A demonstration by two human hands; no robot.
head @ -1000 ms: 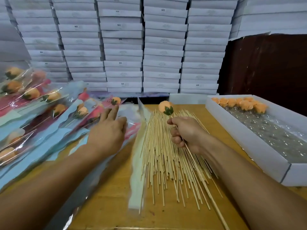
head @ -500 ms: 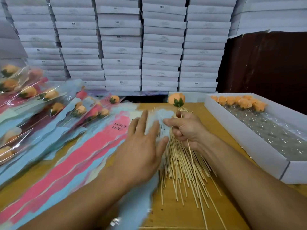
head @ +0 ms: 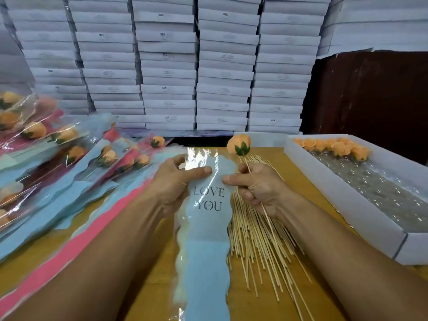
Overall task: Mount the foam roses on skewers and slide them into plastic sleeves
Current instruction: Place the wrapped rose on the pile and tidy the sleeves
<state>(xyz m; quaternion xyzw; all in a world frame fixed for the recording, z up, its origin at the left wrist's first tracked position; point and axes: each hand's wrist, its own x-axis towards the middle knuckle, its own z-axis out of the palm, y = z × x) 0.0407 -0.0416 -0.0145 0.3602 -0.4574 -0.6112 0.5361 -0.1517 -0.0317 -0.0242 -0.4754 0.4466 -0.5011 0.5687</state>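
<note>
Wooden table (head: 324,188), sleeve (head: 203,228) between hands

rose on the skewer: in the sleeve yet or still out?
Out. The rose stands bare above the right hand, beside the sleeve.

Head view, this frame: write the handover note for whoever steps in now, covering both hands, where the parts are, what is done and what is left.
Left hand grips the top of a blue plastic sleeve printed LOVE YOU, thumb on its clear front.
Right hand holds a thin wooden skewer with an orange foam rose mounted on it; its forefinger touches the sleeve's edge.
Loose wooden skewers lie on the table under the right hand. Unmounted orange foam roses sit at the far end of the white box.
Done: sleeved roses piled at left.
Left: open this sleeve, slide the rose in, repeat for the remaining roses.
</note>
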